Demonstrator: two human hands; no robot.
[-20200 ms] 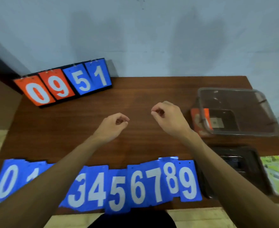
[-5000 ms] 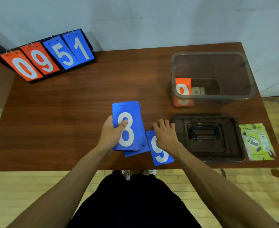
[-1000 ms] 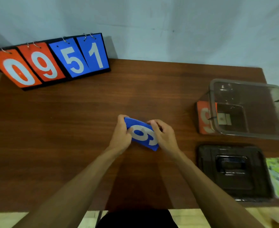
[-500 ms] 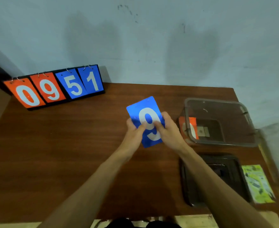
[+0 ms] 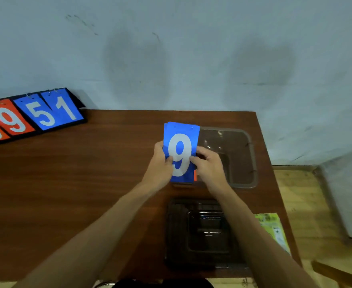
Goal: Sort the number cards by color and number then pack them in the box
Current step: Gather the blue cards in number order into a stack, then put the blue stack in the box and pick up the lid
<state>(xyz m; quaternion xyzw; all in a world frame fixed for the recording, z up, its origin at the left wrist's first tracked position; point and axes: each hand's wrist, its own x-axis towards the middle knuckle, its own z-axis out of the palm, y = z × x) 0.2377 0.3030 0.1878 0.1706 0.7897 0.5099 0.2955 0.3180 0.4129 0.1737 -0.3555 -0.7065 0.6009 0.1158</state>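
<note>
The blue cards, which lay in a row from 0 to 9 along the near edge of the surface (image 5: 77,183) twenty seconds ago, are now one gathered stack of blue cards (image 5: 181,129) with the 9 on top. A second ago that stack was being squared low over the middle of the surface. It has since been raised, turned upright and carried to the right of centre in the frame, where it overlaps the left edge of the clear box (image 5: 252,159). This suggests the blue sorting is done and packing is about to start. A sliver of an orange card (image 5: 195,176) shows at the stack's lower right corner, apparently already in the box. The left hand (image 5: 160,163) grips the stack's left edge, thumb across the face. The right hand (image 5: 209,165) holds the right edge the same way, fingers curled behind, so neither has let go. The dark lid (image 5: 202,231) lies below in the frame, off the box. The flip scoreboard (image 5: 36,115) stands at the upper left.
</note>
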